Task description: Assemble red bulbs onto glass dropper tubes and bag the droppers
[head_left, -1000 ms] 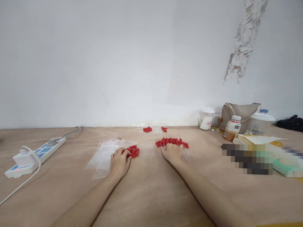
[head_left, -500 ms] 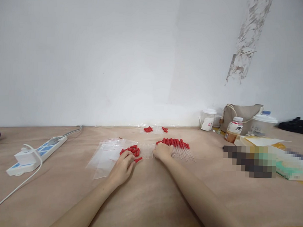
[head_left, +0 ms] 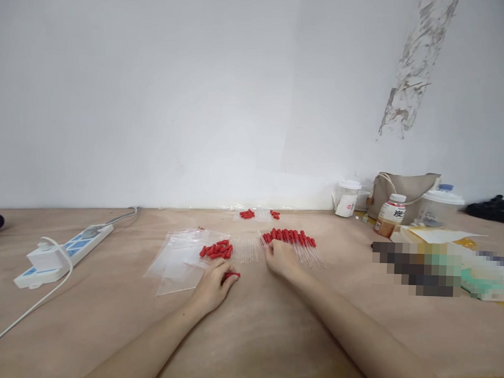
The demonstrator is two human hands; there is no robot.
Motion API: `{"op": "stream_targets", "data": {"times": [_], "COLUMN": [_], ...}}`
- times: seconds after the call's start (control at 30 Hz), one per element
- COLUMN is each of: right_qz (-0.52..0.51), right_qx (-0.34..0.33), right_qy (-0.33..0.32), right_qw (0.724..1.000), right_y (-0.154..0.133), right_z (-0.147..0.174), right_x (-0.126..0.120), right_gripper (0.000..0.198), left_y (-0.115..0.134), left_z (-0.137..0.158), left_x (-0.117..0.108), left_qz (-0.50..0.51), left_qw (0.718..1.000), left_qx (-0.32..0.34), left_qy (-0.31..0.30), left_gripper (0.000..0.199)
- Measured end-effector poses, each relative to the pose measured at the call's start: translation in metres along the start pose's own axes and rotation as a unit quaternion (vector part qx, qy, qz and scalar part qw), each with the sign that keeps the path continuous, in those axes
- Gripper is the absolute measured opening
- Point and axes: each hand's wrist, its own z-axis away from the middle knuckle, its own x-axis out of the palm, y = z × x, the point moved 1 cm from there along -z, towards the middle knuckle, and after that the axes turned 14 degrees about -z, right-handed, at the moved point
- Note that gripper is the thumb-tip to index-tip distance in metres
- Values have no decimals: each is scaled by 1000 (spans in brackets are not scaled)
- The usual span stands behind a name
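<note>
My left hand (head_left: 212, 284) is closed on a red rubber dropper bulb (head_left: 232, 275), whose end sticks out past the fingertips. Just beyond it lies a pile of loose red bulbs (head_left: 217, 249) on clear plastic bags (head_left: 177, 261). My right hand (head_left: 281, 257) pinches a thin clear tube (head_left: 262, 237) that slants up to the left from the fingers. Between the hands is a row of bare clear tubes (head_left: 245, 250). Past the right hand, several tubes capped with red bulbs (head_left: 294, 236) lie side by side, partly hidden by that hand.
A clear bag with more red bulbs (head_left: 247, 214) and tubes lies near the wall. A white power strip (head_left: 70, 254) with a cable sits left. At right stand a lidded cup (head_left: 347, 199), a drink bottle (head_left: 389, 217), a grey bag (head_left: 404, 194) and a plastic tub (head_left: 439, 209).
My left hand has drawn back from the pile towards me with the red bulb. My right hand has shifted slightly right, and a tube now shows in its fingers.
</note>
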Motion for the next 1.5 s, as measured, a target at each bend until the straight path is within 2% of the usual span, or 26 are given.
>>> {"op": "stream_targets", "data": {"times": [0.03,0.07,0.13,0.2,0.27,0.53,1.03,1.3,1.5], "right_qz": [-17,-59,-123,-153,-164,-211,-151,-59,-29], "right_qx": [-33,-97,-191,-244,-267,-260,-248,-263,-323], "right_qy": [-1,-3,-14,-12,-11,-7,-42,-41,22], "right_qw": [999,994,974,958,949,942,956,962,946], "right_y": [5,10,19,26,29,21,27,27,24], "right_z": [9,19,38,55,68,77,72,72,76], "right_x": [-5,-9,-16,-20,-21,-21,-13,-20,-15], "right_gripper": [24,23,22,24,27,23,18,18,21], "left_y": [1,3,6,11,16,25,25,32,31], "left_z": [0,1,2,3,4,7,7,8,7], "left_x": [0,0,1,3,3,0,0,-3,-2], "left_qz": [8,18,37,50,58,71,122,28,-50], "left_qw": [1000,1000,999,999,998,997,990,991,986], "left_qx": [-3,-9,-23,-20,-6,2,19,110,161], "left_qy": [6,10,10,7,4,-21,-68,-66,-9], "left_gripper": [11,9,8,9,13,21,23,23,22]}}
